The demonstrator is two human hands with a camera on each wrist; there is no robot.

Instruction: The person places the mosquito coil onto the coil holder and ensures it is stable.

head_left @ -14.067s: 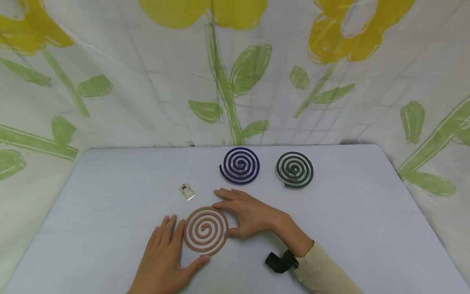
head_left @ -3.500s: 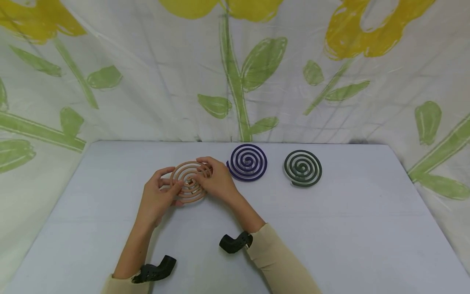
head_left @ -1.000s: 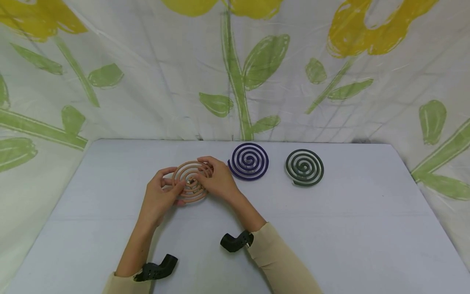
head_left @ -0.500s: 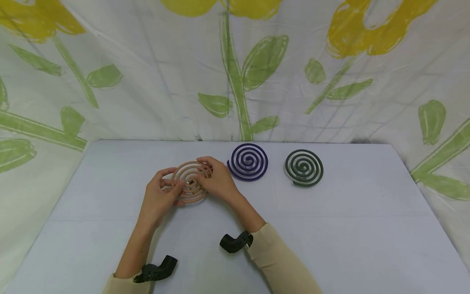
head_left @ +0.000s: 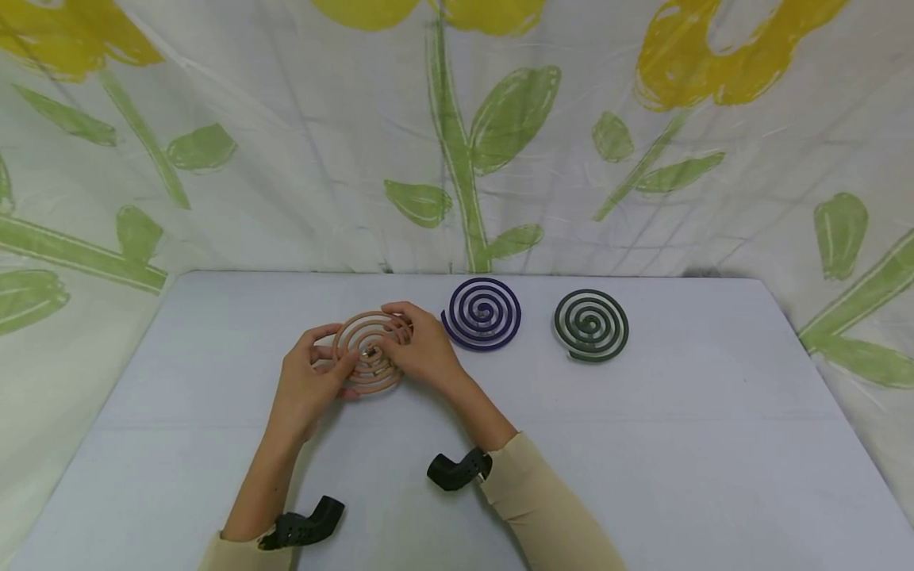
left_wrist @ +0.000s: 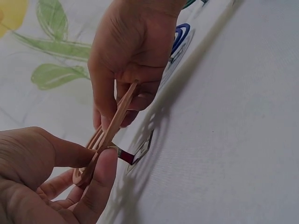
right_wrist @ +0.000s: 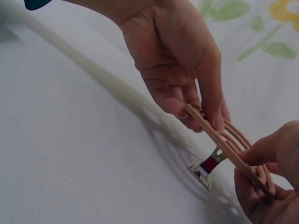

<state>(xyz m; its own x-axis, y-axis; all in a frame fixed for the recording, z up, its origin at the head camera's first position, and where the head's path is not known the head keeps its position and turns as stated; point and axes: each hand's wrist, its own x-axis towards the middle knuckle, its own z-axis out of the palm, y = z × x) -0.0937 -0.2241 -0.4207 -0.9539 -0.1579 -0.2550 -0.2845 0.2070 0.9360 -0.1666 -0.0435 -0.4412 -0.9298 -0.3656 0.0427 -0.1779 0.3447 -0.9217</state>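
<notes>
A brown mosquito coil (left_wrist: 119,114) is held between both hands, slightly raised off the white table. My left hand (head_left: 303,385) pinches its left edge, thumb on top and fingers beneath. From the right, my right hand (head_left: 428,353) pinches it, with the thumb near the middle of the spiral. Below the coil sits a small metal coil stand (right_wrist: 208,165) with a red patch, its flat frame at the table surface. The stand's upright tongue rises to the coil's centre, where a metal tip shows between the inner turns in the head view.
To the right of the hands lie a purple mosquito coil (head_left: 484,312) and, farther right, a green mosquito coil (head_left: 589,323), both toward the back edge of the white table (head_left: 643,476). A flower-printed curtain (head_left: 314,174) hangs behind. Black wrist cameras (head_left: 303,527) sit on the forearms.
At the oldest frame the brown coil lay flat nearer the front, the stand apart behind it. Since then both hands have lifted the coil over the stand. Over the last second almost nothing moves.
</notes>
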